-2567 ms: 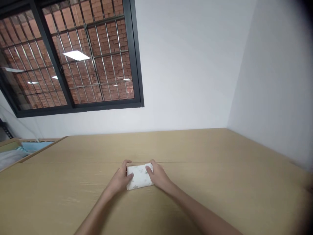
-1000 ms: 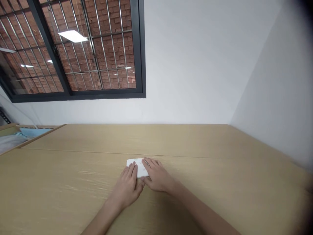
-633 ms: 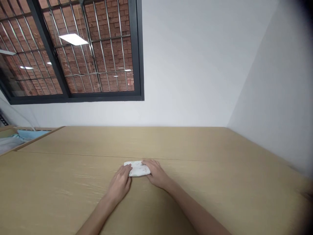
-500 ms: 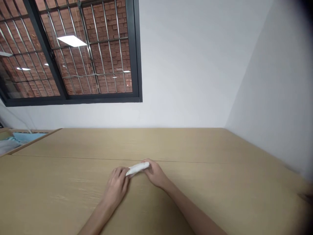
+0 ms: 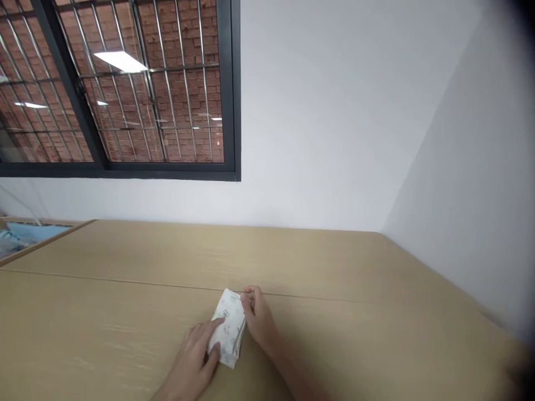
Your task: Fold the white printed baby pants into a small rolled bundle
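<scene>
A folded white bundle (image 5: 229, 326) with a pale green print and a small dark drawing lies tilted over the tabletop, its thin layers showing along the right edge. It looks soft, but whether it is cloth or a diaper I cannot tell. My left hand (image 5: 192, 353) holds its left side, with the index finger across the top face and the thumb at the lower edge; the other fingers are partly hidden. At the upper right corner my right hand (image 5: 258, 317) is closed, thumb and curled fingers pinching the edge.
The wide wooden tabletop (image 5: 355, 345) has a seam across it and meets a white wall (image 5: 317, 122) at the back and right. At the far left is an open wooden-edged bin (image 5: 45, 242) with blue and white material. A barred window (image 5: 167, 170) is above.
The bundle has turned from edge-on to showing its printed face and has come closer. My left hand has shifted down and spread over it; my right hand has moved to its upper right corner.
</scene>
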Motion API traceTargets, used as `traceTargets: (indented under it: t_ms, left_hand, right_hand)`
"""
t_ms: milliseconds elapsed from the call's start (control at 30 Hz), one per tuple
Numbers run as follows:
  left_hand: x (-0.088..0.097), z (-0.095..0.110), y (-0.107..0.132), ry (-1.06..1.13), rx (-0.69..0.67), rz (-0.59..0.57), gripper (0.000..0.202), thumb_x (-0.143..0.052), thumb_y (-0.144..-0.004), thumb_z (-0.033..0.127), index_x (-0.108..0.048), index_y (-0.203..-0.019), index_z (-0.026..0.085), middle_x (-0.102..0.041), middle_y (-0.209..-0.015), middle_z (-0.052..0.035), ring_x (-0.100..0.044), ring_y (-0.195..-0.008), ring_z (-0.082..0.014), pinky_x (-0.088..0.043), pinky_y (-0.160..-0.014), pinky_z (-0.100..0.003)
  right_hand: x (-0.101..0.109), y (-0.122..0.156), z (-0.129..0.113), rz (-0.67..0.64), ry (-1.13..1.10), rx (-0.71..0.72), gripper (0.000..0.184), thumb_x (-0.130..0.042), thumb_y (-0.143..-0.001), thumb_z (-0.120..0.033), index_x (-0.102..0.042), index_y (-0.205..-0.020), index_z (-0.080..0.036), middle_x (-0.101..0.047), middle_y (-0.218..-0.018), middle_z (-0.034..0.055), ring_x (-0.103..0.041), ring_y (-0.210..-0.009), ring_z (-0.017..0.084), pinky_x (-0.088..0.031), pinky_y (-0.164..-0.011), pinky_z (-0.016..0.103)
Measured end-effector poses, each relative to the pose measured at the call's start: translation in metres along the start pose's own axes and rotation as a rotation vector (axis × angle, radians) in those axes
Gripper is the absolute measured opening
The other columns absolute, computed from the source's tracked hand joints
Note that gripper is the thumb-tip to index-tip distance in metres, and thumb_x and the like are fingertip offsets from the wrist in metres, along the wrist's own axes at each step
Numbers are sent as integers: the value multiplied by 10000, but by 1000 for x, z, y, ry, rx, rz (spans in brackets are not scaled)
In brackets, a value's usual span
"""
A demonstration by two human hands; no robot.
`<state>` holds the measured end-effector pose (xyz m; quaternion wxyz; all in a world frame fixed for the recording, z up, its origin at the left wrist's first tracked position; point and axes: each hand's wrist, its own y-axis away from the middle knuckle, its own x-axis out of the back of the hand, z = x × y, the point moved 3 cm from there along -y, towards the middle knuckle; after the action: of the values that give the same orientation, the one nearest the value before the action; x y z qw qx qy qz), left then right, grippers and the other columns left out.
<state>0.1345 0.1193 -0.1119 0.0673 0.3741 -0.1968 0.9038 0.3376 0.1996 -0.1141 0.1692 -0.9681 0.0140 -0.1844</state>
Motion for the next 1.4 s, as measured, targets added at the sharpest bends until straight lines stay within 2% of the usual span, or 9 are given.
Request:
traceTargets:
  t_ms: [200,400,467,533,667,800,967,1233,1400]
  left_hand:
    - [-10,-13,-2,-160,5,1,453,-411,-1023,416,-458,-1466,332,-681,-1215,-65,-634,-1139,-245,-519,-1003,-495]
    - [-13,-20,-10,-430,125,228,427,-437,-1015,478,-522,-1418,365,-652,-1174,-107,-646,-1050,-307,-529,-871,-567]
    - [-7,-13,-10,-495,56,299,411,-474,-1012,432,-528,-1411,353,-613,-1280,-125,-622,-1134,-314,-533,-903,-550]
    - [-6,-3,-7,-505,-77,272,462,-503,-1007,369,-465,-1463,308,-561,-1406,-132,-576,-1252,-300,-539,-973,-496]
    - [-14,12,0,-573,-346,123,605,-560,-946,325,-384,-1509,190,-561,-1450,-134,-543,-1331,-316,-566,-1022,-450]
    - [-25,11,3,-674,-436,96,523,-593,-855,289,-548,-1345,110,-658,-1309,-182,-645,-1197,-362,-633,-921,-470]
    - [-34,5,2,-669,-476,175,485,-616,-806,271,-600,-1249,75,-711,-1191,-212,-678,-1126,-384,-664,-859,-447]
    - [-24,12,10,-539,-366,104,614,-555,-939,302,-396,-1502,115,-481,-1506,-160,-484,-1377,-346,-567,-1051,-486]
    - [-24,14,17,-449,-327,36,504,-583,-921,315,-545,-1397,154,-409,-1557,-170,-401,-1429,-392,-540,-1061,-559]
  right_hand:
    - [4,6,-14,-136,45,67,337,-495,-956,-384,-474,-1249,-218,-709,-968,99,-705,-831,248,-603,-765,403]
    - [1,7,-12,-139,179,217,402,-430,-981,-282,-437,-1381,-247,-551,-1407,153,-541,-1323,284,-500,-1080,491]
    - [2,9,-14,-95,279,241,432,-384,-1011,-286,-407,-1440,-245,-508,-1460,154,-458,-1400,293,-430,-1140,533]
    - [3,14,-24,-113,353,332,523,-372,-1022,-286,-307,-1538,-234,-414,-1553,153,-356,-1468,307,-358,-1181,567]
    - [3,27,-59,-480,382,575,624,-429,-1026,-343,-214,-1610,-297,-238,-1661,39,-224,-1527,293,-245,-1244,522]
    - [1,28,-77,-664,361,530,549,-420,-1044,-412,-316,-1579,-344,-325,-1623,-26,-306,-1501,230,-220,-1266,416]
    - [-9,19,-63,-612,425,408,490,-357,-1062,-376,-382,-1551,-348,-374,-1596,-54,-291,-1507,212,-200,-1277,410]
    - [-29,4,-27,-297,662,180,608,-280,-1064,-376,-236,-1592,-77,-228,-1645,150,-189,-1536,281,-232,-1239,538]
    - [-36,2,-10,-209,696,88,650,-281,-1056,-450,-208,-1595,-93,-273,-1631,177,-211,-1530,289,-196,-1237,542]
